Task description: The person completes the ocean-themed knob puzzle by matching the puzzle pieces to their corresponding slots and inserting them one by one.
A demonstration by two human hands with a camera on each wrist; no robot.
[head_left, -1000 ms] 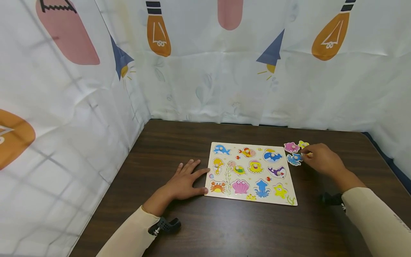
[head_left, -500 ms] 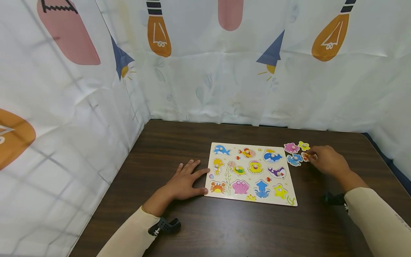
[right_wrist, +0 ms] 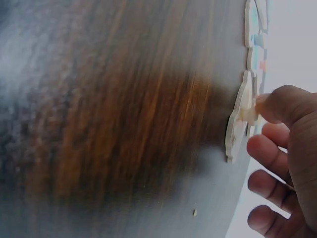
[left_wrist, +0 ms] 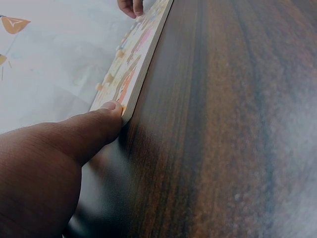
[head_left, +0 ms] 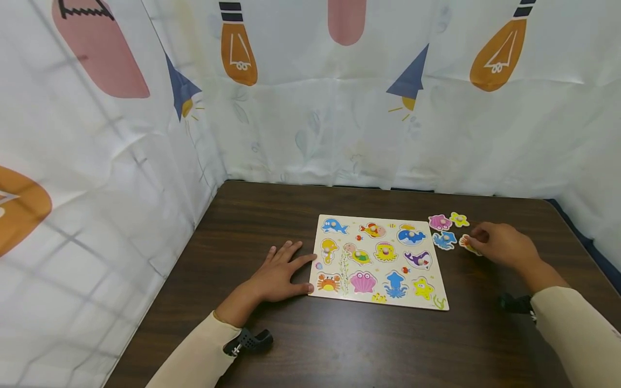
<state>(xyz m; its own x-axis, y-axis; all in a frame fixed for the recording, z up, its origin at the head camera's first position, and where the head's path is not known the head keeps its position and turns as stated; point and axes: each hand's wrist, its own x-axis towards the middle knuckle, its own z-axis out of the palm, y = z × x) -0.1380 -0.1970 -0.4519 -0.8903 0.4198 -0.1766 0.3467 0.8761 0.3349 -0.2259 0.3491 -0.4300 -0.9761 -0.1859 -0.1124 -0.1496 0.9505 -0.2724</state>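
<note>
A wooden peg puzzle board [head_left: 345, 254] with sea-animal pictures lies on the table, several knobbed pieces in it. My left hand [head_left: 276, 277] rests spread at its left edge; in the left wrist view the thumb [left_wrist: 101, 121] presses the board's corner. Beyond the board's right side, my right hand [head_left: 504, 245] pinches the knob of an orange puzzle piece [head_left: 468, 246]. The right wrist view has the thumb against this knob [right_wrist: 246, 115], the other fingers loosely curled. Beside it lie a blue piece [head_left: 444, 241], a pink piece [head_left: 439, 222] and a yellow star piece [head_left: 459, 219].
The dark wooden table [head_left: 359, 345] carries the board and loose pieces. A white printed cloth [head_left: 301, 129] hangs along its back and left sides. Black wrist straps [head_left: 254, 341] sit on both arms.
My right hand has shifted right and slightly nearer, and the orange piece has come with it, away from the blue and yellow pieces. The left hand and board have stayed put.
</note>
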